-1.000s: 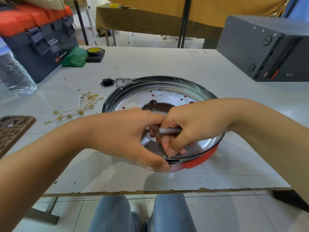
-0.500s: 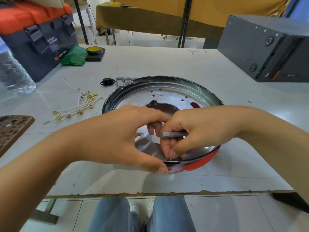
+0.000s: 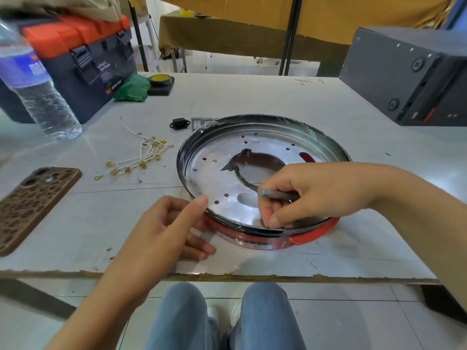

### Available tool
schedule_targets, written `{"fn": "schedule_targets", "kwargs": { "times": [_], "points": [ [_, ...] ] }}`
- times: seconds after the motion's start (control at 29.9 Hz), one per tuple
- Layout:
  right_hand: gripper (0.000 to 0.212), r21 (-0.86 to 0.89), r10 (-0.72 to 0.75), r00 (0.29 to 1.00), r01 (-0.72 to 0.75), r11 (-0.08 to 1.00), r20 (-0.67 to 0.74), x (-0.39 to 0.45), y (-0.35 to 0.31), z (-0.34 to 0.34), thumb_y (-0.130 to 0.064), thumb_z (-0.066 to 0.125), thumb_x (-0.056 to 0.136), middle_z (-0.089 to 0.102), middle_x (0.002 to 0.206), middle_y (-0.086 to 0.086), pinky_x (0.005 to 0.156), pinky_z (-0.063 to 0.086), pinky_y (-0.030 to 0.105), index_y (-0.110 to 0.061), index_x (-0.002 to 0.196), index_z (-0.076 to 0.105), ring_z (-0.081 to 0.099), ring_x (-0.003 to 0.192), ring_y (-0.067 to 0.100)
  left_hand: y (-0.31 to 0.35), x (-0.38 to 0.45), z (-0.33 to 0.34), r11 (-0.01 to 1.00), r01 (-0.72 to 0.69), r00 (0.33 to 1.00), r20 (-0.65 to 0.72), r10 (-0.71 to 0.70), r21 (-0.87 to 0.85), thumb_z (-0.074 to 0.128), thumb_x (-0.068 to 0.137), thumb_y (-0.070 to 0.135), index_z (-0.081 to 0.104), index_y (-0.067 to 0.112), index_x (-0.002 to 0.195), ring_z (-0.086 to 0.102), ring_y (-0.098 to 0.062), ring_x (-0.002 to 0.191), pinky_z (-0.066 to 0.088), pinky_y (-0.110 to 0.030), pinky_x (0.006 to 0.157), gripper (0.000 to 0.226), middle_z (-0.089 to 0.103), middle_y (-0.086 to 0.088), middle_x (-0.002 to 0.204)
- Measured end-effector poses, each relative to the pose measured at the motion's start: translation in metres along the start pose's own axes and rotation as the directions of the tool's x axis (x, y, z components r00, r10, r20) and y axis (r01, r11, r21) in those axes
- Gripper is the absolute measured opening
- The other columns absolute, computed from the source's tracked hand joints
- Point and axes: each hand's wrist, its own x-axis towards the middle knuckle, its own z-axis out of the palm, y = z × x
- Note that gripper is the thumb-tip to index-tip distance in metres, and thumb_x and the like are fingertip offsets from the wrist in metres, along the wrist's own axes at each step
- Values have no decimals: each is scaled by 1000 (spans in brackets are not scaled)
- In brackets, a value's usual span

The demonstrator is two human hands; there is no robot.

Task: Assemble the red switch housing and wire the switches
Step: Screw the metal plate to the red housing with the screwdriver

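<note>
Head view, left to right: a phone in a brown case lies at the near left of the table, a water bottle and toolbox far behind it. White wires with gold terminals lie just left of the red switch housing, at the table's middle. The left hand, fingers loosely extended, touches the housing's near-left rim with its thumb. The right hand grips a grey metal tool over the near rim. A dark box sits far right.
</note>
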Motion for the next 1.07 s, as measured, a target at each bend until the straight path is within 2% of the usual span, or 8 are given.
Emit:
{"fn": "schedule_targets", "kwargs": {
  "times": [0.2, 0.33, 0.43, 0.53, 0.67, 0.77, 0.9, 1.07],
  "points": [
    [22, -23, 20, 996, -23, 999, -88, 3, -1, 3, -16, 62, 88, 51, 59, -14, 53, 36, 12, -29, 71, 60, 43, 52, 1, 2, 8, 4, 986, -95, 989, -101, 109, 140, 61, 62, 72, 61, 28, 108, 69, -3, 87, 54, -31, 85, 64, 72, 11, 97],
    [23, -30, 15, 989, -20, 999, -144, 10, -4, 6, -15, 62, 87, 53, 59, -15, 54, 36, 12, -29, 69, 59, 46, 53, -1, 1, -5, 24, 974, -216, 974, 82, 210, 74, 75, 58, 59, 41, 55, 117, 55, 14, 107, 46, -3, 80, 68, 59, 35, 114],
    [22, -37, 3, 987, -9, 999, -159, 17, -7, 7, -15, 63, 85, 55, 62, -12, 59, 38, 16, -28, 68, 58, 48, 57, 0, -5, -4, 40, 953, -285, 954, 122, 273, 104, 85, 47, 54, 18, 47, 140, 48, 11, 119, 43, -10, 96, 114, 52, 28, 130],
    [24, -25, 0, 986, -5, 1000, -169, 24, -9, 7, -13, 63, 84, 56, 60, -12, 57, 38, 14, -27, 66, 57, 48, 54, -1, -1, 3, 46, 961, -225, 974, 70, 216, 161, 82, 32, 66, -18, 47, 142, 37, 15, 126, 36, -14, 103, 151, 37, 28, 142],
    [24, 21, 5, 989, -2, 1000, -145, 28, -8, 5, -10, 63, 85, 56, 55, -11, 51, 37, 9, -23, 66, 58, 48, 49, -2, -3, 6, 40, 938, -271, 962, 93, 256, 217, 85, 42, 57, 7, 48, 141, 45, 1, 127, 40, -34, 105, 127, 46, 19, 138],
    [22, 53, 5, 993, 1, 999, -116, 28, -7, 3, -8, 63, 86, 55, 54, -10, 50, 36, 9, -21, 68, 58, 47, 47, -2, -3, -2, 33, 945, -170, 982, -37, 187, 280, 81, 37, 63, 32, 40, 126, 50, 8, 111, 47, -20, 89, 104, 50, 28, 119],
    [20, 82, 3, 995, 6, 997, -103, 29, -5, 2, -7, 62, 86, 57, 57, -7, 51, 38, 9, -18, 70, 59, 47, 48, 0, 1, -9, 30, 994, 40, 999, -12, -42, -103, 86, 64, 17, 48, 14, 106, 70, -20, 65, 52, -22, 51, 57, 72, -6, 77],
    [16, 84, -1, 995, 10, 996, -96, 30, -4, 2, -8, 62, 87, 57, 55, -9, 51, 38, 9, -17, 73, 60, 47, 48, -2, 14, -11, 31, 877, 258, 955, 246, -167, -405, 75, 63, 23, 47, 6, 105, 71, -40, 79, 59, -30, 59, 53, 70, -29, 85]
  ]
}}
